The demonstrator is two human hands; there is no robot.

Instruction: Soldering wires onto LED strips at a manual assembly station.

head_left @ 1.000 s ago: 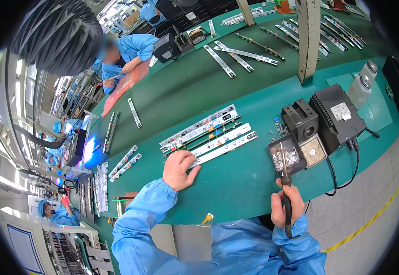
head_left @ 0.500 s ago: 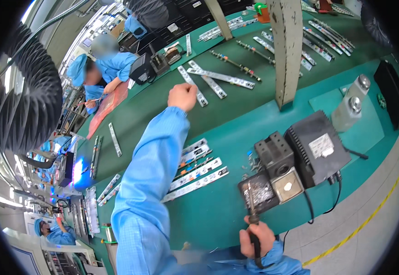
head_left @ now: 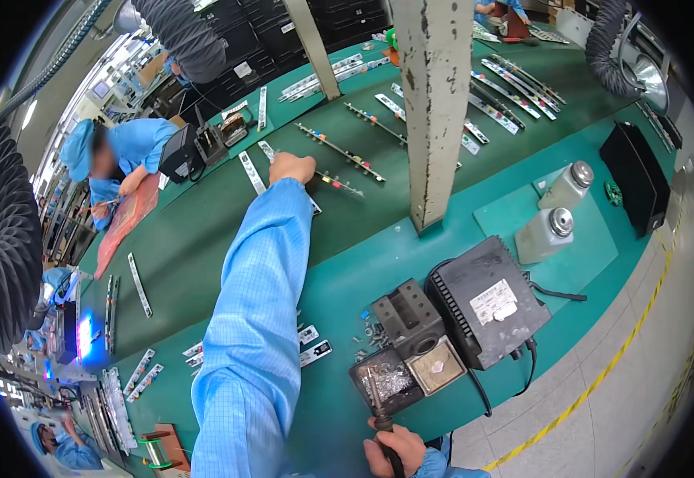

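Observation:
My left arm reaches out over the dark green belt. At its end my left hand (head_left: 293,168) is closed on a narrow strip circuit board (head_left: 337,184), which is blurred and turned on edge so its components show. White strip boards (head_left: 252,173) lie beside and under that hand. Low in the view, my right hand (head_left: 397,451) grips a soldering iron (head_left: 382,420). Its metal tip points into a dark tray (head_left: 398,378) of solder scraps, next to a sponge holder (head_left: 437,366).
Behind the tray stand a black iron stand (head_left: 407,311) and a soldering station (head_left: 490,303). Two dispenser bottles (head_left: 544,236) are farther right. A chipped post (head_left: 432,103) rises from the bench. Across the belt, a co-worker (head_left: 116,155) in blue handles a pink sheet.
The view has swung, so the scene sits farther left. The strip board that lay across the others is now lifted and tilted in my left hand. My right hand keeps the iron at the tray.

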